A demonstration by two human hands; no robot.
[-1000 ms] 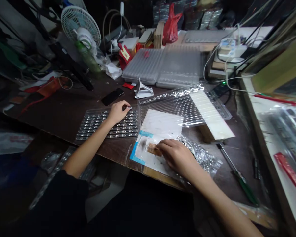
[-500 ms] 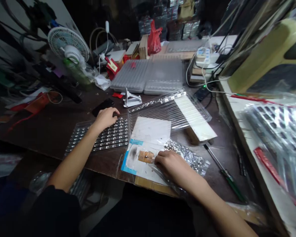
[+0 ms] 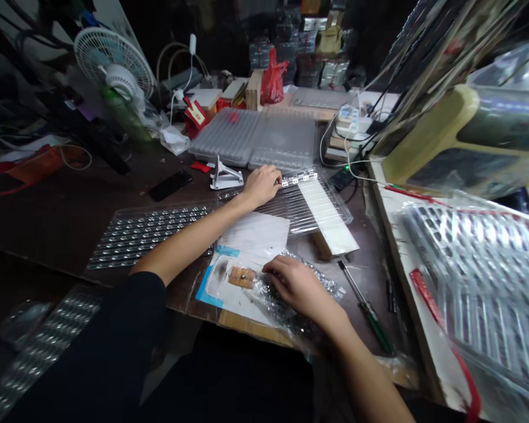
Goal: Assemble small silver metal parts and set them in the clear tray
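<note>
Left hand at the ribbed tray, right hand at the bag of metal pieces

The left hand (image 3: 262,185) is at the upper edge of a clear, ribbed plastic tray (image 3: 296,216), its fingers curled beside a row of shiny metallic pieces (image 3: 296,178); whether they grip one cannot be told. The tray lies on the dark brown surface (image 3: 66,214), with a long white block (image 3: 328,217) over its right part and a white sheet (image 3: 256,231) at its near side.

The right hand (image 3: 294,283) is palm down at a clear plastic bag of small shiny metal parts (image 3: 327,283). Its fingers are bent, and whether they pinch anything is unclear. Just left of them, a small orange-brown block (image 3: 241,277) sits on a white board edged with blue tape (image 3: 208,294).

Under the left forearm lies a clear tray of dark strips with shiny round spots (image 3: 134,235). Beyond it are a black phone (image 3: 170,185) and a white plastic stand (image 3: 224,177). A green-handled screwdriver (image 3: 376,330) lies to the right of the bag.
</note>
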